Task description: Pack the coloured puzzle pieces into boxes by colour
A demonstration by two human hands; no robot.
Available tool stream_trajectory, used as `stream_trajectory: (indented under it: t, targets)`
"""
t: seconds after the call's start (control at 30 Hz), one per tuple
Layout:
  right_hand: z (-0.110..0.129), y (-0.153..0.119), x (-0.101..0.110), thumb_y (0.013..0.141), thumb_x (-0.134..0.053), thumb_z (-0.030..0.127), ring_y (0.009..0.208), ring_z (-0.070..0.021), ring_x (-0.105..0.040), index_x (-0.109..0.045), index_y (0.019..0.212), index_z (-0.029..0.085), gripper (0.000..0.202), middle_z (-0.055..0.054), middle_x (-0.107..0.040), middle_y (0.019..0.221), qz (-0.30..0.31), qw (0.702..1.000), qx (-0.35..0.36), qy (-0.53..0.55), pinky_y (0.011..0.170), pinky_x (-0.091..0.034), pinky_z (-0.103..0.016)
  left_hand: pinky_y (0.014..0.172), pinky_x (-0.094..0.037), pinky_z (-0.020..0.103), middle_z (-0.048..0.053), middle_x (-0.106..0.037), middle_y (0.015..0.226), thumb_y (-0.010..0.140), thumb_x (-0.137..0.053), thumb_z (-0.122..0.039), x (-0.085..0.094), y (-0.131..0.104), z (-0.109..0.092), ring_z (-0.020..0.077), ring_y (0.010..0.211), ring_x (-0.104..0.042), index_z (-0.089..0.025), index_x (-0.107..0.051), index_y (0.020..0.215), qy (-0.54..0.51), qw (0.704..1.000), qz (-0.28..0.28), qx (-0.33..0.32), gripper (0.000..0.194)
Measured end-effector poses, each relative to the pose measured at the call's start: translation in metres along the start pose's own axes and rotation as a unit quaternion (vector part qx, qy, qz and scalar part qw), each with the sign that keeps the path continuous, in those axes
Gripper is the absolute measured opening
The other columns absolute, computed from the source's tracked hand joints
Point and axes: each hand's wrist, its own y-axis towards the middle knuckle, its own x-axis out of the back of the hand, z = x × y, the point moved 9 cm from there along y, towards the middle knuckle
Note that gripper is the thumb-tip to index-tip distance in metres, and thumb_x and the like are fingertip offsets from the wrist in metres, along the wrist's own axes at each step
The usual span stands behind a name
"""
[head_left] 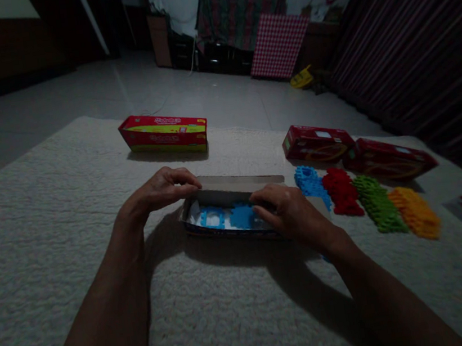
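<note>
An opened cardboard box [241,183] lies lengthwise in front of me, its long flap raised at the back. Inside it are a blue toothed plastic building piece [242,217], a blue square frame piece [212,218] and some white or clear wrapping. My left hand [165,187] pinches the flap at the box's back left corner. Over the right half of the box, my right hand [288,205] has thumb and fingers closed at the edge of the blue toothed piece. My right hand covers the box's right end.
Blue [309,179], red [341,192], green [380,204] and orange [415,211] piles of toothed pieces lie to the right. Behind them are two dark red boxes [318,141]. A red and yellow box [164,133] stands at the back left on the pale quilted mat [76,261].
</note>
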Motion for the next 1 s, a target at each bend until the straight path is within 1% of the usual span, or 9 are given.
stream_trajectory:
  t: [0.1, 0.17, 0.27, 0.33, 0.4, 0.5, 0.63, 0.83, 1.0]
  targets:
    - [0.003, -0.003, 0.002, 0.090, -0.058, 0.016, 0.076, -0.0165, -0.063, -0.071, 0.090, 0.019, 0.013, -0.005, -0.070, 0.085, -0.003, 1.000, 0.011, -0.007, 0.072, -0.048, -0.030, 0.069, -0.053, 0.029, 0.006, -0.074, 0.083, 0.073, -0.071, -0.031, 0.000, 0.000, -0.002, 0.0179, 0.077, -0.066, -0.020, -0.080, 0.078, -0.001, 1.000, 0.002, 0.000, 0.015]
    - [0.005, -0.004, -0.003, 0.090, -0.057, 0.016, 0.073, -0.0161, -0.062, -0.071, 0.087, 0.019, 0.014, -0.005, -0.070, 0.082, 0.025, 1.000, 0.010, -0.010, 0.069, -0.046, -0.030, 0.069, -0.053, 0.029, 0.006, -0.074, 0.083, 0.073, -0.071, -0.031, 0.000, 0.000, -0.002, 0.0178, 0.076, -0.066, -0.020, -0.080, 0.077, -0.001, 1.000, 0.001, 0.003, 0.015]
    - [0.009, -0.004, -0.012, 0.092, -0.055, 0.016, 0.073, -0.0167, -0.062, -0.071, 0.084, 0.018, 0.018, -0.006, -0.070, 0.083, 0.069, 0.998, 0.006, -0.015, 0.068, -0.044, -0.030, 0.068, -0.052, 0.028, 0.006, -0.074, 0.081, 0.073, -0.071, -0.031, 0.000, 0.000, -0.002, 0.0172, 0.075, -0.065, -0.019, -0.079, 0.076, -0.004, 1.000, -0.004, 0.005, 0.014]
    - [0.010, -0.003, -0.015, 0.093, -0.051, 0.016, 0.073, -0.0165, -0.062, -0.071, 0.083, 0.018, 0.022, -0.007, -0.071, 0.085, 0.082, 0.997, 0.005, -0.013, 0.068, -0.042, -0.029, 0.068, -0.052, 0.028, 0.006, -0.074, 0.082, 0.073, -0.071, -0.031, 0.000, 0.000, -0.001, 0.0171, 0.075, -0.065, -0.020, -0.080, 0.076, -0.008, 1.000, -0.005, 0.004, 0.015]
    - [0.011, -0.002, -0.016, 0.095, -0.048, 0.018, 0.070, -0.0153, -0.060, -0.070, 0.085, 0.019, 0.025, -0.005, -0.071, 0.084, 0.089, 0.996, 0.003, -0.009, 0.066, -0.040, -0.029, 0.069, -0.052, 0.029, 0.006, -0.074, 0.083, 0.074, -0.071, -0.031, 0.000, 0.000, 0.001, 0.0174, 0.076, -0.065, -0.020, -0.080, 0.077, -0.009, 1.000, -0.002, 0.005, 0.015]
    - [0.009, -0.002, -0.020, 0.098, -0.045, 0.021, 0.067, -0.0139, -0.058, -0.070, 0.087, 0.020, 0.027, -0.004, -0.070, 0.083, 0.115, 0.993, -0.003, 0.006, 0.064, -0.038, -0.028, 0.070, -0.052, 0.030, 0.006, -0.074, 0.084, 0.074, -0.071, -0.030, -0.001, 0.000, 0.001, 0.0182, 0.078, -0.066, -0.020, -0.080, 0.078, -0.005, 1.000, 0.002, 0.005, 0.014]
    - [0.010, -0.004, -0.025, 0.100, -0.043, 0.024, 0.069, -0.0139, -0.058, -0.070, 0.093, 0.020, 0.028, -0.003, -0.070, 0.085, 0.152, 0.988, -0.001, 0.036, 0.066, -0.039, -0.027, 0.071, -0.052, 0.029, 0.006, -0.074, 0.084, 0.073, -0.071, -0.028, -0.001, 0.000, 0.002, 0.0176, 0.078, -0.066, -0.019, -0.079, 0.079, -0.009, 1.000, 0.005, 0.005, 0.014]
    - [0.008, -0.005, -0.028, 0.103, -0.040, 0.029, 0.074, -0.0148, -0.060, -0.071, 0.101, 0.018, 0.032, -0.005, -0.071, 0.090, 0.175, 0.983, -0.006, 0.063, 0.071, -0.041, -0.028, 0.069, -0.051, 0.028, 0.005, -0.073, 0.083, 0.072, -0.070, -0.029, -0.001, -0.001, 0.002, 0.0166, 0.076, -0.064, -0.018, -0.078, 0.076, -0.013, 1.000, -0.004, 0.020, 0.014]
    - [0.007, -0.004, -0.033, 0.102, -0.041, 0.029, 0.073, -0.0151, -0.061, -0.072, 0.101, 0.018, 0.032, -0.005, -0.071, 0.089, 0.182, 0.980, 0.001, 0.082, 0.072, -0.042, -0.028, 0.072, -0.053, 0.030, 0.006, -0.073, 0.085, 0.073, -0.069, -0.029, -0.002, -0.002, -0.003, 0.0179, 0.078, -0.065, -0.018, -0.078, 0.078, 0.000, 1.000, 0.001, 0.026, 0.015]
